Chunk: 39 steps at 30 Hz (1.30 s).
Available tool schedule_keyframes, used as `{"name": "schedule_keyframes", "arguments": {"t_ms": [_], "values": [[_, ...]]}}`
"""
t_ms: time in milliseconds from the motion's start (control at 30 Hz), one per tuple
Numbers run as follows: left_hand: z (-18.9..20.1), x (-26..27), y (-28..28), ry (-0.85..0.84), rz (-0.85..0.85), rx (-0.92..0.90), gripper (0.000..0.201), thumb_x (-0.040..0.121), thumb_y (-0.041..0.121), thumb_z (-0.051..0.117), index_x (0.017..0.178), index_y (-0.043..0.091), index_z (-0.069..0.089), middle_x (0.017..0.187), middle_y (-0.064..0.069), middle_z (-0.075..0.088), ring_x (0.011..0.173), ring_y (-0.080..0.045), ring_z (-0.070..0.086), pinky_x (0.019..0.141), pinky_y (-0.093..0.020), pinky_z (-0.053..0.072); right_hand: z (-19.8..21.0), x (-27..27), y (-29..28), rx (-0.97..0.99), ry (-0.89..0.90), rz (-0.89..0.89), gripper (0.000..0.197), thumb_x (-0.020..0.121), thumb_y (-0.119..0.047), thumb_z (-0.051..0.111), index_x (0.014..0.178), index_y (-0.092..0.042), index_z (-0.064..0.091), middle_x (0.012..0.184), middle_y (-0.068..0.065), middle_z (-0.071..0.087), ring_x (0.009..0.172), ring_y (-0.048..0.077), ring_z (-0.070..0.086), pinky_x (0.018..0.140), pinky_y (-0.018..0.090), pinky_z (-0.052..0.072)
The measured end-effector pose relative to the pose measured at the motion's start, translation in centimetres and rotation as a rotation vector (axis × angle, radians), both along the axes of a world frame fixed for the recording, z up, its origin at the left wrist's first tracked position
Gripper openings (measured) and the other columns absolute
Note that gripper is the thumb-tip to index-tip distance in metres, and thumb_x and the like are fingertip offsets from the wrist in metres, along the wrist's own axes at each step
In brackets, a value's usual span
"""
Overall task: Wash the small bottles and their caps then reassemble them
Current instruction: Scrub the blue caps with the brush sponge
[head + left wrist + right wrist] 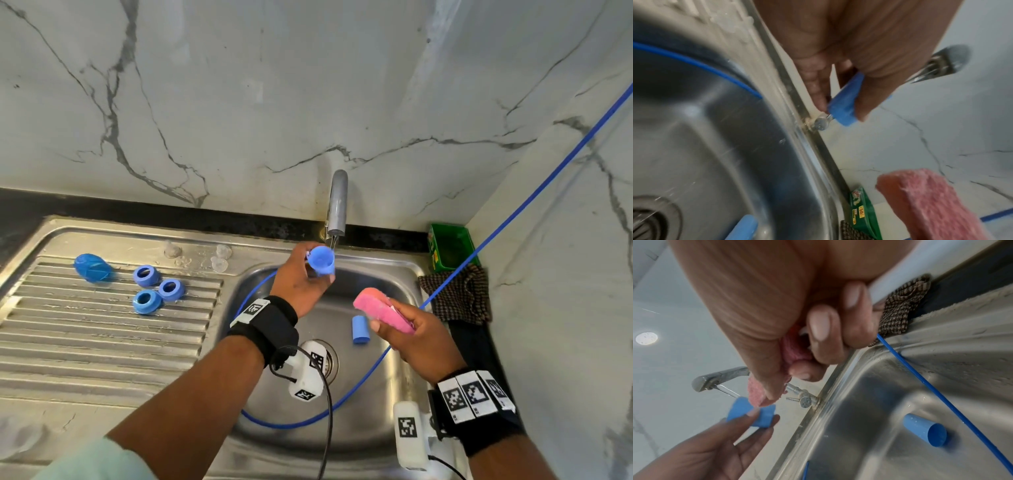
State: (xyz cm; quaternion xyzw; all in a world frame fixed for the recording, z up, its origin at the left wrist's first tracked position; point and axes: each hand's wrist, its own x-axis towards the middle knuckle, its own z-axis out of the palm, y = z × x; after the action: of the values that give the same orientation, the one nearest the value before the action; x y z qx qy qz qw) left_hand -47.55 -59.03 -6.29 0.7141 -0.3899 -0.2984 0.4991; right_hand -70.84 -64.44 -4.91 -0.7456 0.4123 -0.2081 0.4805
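Our left hand [301, 284] pinches small blue bottle [321, 261] at its side wall, mouth up under tap [337, 205], thin stream running in. Our right hand [416, 337] grips pink sponge [380, 310] over sink [394, 270]. Second bottle [360, 329] lies on its side in basin (unwashed, we judge). Three blue caps [146, 275] sit on drainboard [102, 329]. We judge bottle light, stiff plastic, slippery when wet: keep hold at mid-wall, thumb opposite fingers, not on rim.
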Motion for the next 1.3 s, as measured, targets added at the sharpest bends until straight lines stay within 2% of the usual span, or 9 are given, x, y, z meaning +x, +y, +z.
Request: {"name": "schedule_keyframes", "arguments": {"t_ms": [233, 433, 500, 567, 633, 833, 1033, 1167, 1300], "values": [[1.6, -0.3, 0.1, -0.080, 0.002, 0.006, 0.047, 0.084, 0.014, 0.078, 0.125, 0.021, 0.056, 0.108, 0.003, 0.066, 0.094, -0.018, 0.064, 0.073, -0.013, 0.046, 1.8, -0.8, 1.7, -0.021, -0.021, 0.002, 0.041, 0.087, -0.017, 0.078, 0.108, -0.049, 0.061, 0.066, -0.032, 0.064, 0.056, -0.010, 0.057, 0.056, 0.005, 0.040], [2.1, -0.6, 0.1, -0.154, 0.019, -0.014, 0.043, 0.084, 0.017, 0.078, 0.122, 0.024, 0.058, 0.105, 0.007, 0.067, 0.090, -0.010, 0.064, 0.078, -0.017, 0.048, 2.3, -1.6, 2.5, -0.005, -0.015, -0.010, 0.039, 0.085, -0.019, 0.079, 0.117, -0.037, 0.066, 0.069, -0.033, 0.065, 0.059, -0.011, 0.058, 0.058, 0.006, 0.041], [2.1, -0.8, -0.1, 0.116, 0.031, -0.007, 0.041, 0.089, 0.016, 0.075, 0.126, 0.016, 0.056, 0.105, 0.002, 0.067, 0.086, -0.006, 0.064, 0.071, -0.015, 0.054, 2.4, -1.8, 2.6, 0.005, -0.005, -0.005, 0.038, 0.086, -0.017, 0.078, 0.121, -0.030, 0.068, 0.065, -0.031, 0.063, 0.056, -0.010, 0.057, 0.056, 0.006, 0.040], [2.3, -1.0, -0.3, 0.842, 0.087, 0.091, 0.034, 0.098, 0.015, 0.064, 0.124, -0.004, 0.054, 0.103, -0.018, 0.068, 0.082, -0.020, 0.068, 0.061, -0.026, 0.061, 2.4, -1.9, 2.6, 0.015, 0.002, 0.003, 0.039, 0.087, -0.016, 0.077, 0.123, -0.025, 0.069, 0.061, -0.030, 0.061, 0.053, -0.010, 0.055, 0.054, 0.005, 0.039], [2.6, -0.8, -0.3, 1.334, 0.153, 0.113, 0.033, 0.101, 0.022, 0.058, 0.110, -0.010, 0.058, 0.090, -0.025, 0.070, 0.073, -0.028, 0.071, 0.058, -0.032, 0.062, 2.5, -1.8, 2.6, 0.013, 0.007, 0.005, 0.041, 0.086, -0.017, 0.078, 0.126, -0.022, 0.069, 0.063, -0.030, 0.062, 0.054, -0.010, 0.054, 0.055, 0.004, 0.038], [3.6, -0.6, -0.5, 1.611, 0.164, 0.007, 0.036, 0.099, 0.029, 0.061, 0.097, -0.007, 0.060, 0.081, -0.019, 0.067, 0.063, -0.024, 0.069, 0.060, -0.031, 0.060, 2.5, -1.4, 3.0, 0.029, 0.025, 0.002, 0.039, 0.087, -0.018, 0.077, 0.123, -0.028, 0.067, 0.059, -0.027, 0.061, 0.049, -0.006, 0.054, 0.051, 0.007, 0.038], [2.9, 0.1, -1.0, 1.574, 0.111, 0.043, 0.040, 0.098, 0.034, 0.061, 0.100, -0.005, 0.059, 0.082, -0.018, 0.066, 0.060, -0.023, 0.067, 0.059, -0.028, 0.058, 3.0, -1.0, 3.7, 0.055, -0.011, 0.013, 0.038, 0.088, -0.013, 0.075, 0.108, -0.043, 0.062, 0.053, -0.022, 0.059, 0.046, -0.004, 0.052, 0.049, 0.008, 0.038], [0.5, 0.1, -1.1, 0.951, 0.042, 0.301, 0.039, 0.095, 0.040, 0.065, 0.088, 0.003, 0.059, 0.065, -0.012, 0.057, 0.050, -0.017, 0.048, 0.048, -0.023, 0.044, 2.5, -0.9, 3.8, 0.054, -0.019, 0.014, 0.038, 0.087, -0.012, 0.077, 0.111, -0.039, 0.065, 0.055, -0.023, 0.060, 0.048, -0.006, 0.053, 0.051, 0.007, 0.039], [-2.4, 0.6, 1.4, 0.495, 0.041, 0.384, 0.028, 0.091, 0.022, 0.074, 0.110, 0.008, 0.060, 0.077, -0.012, 0.060, 0.053, -0.021, 0.051, 0.052, -0.028, 0.046, 1.6, -0.8, 3.8, 0.038, 0.025, 0.045, 0.037, 0.086, -0.016, 0.078, 0.118, -0.030, 0.068, 0.056, -0.025, 0.061, 0.050, -0.007, 0.056, 0.053, 0.006, 0.039]]}}
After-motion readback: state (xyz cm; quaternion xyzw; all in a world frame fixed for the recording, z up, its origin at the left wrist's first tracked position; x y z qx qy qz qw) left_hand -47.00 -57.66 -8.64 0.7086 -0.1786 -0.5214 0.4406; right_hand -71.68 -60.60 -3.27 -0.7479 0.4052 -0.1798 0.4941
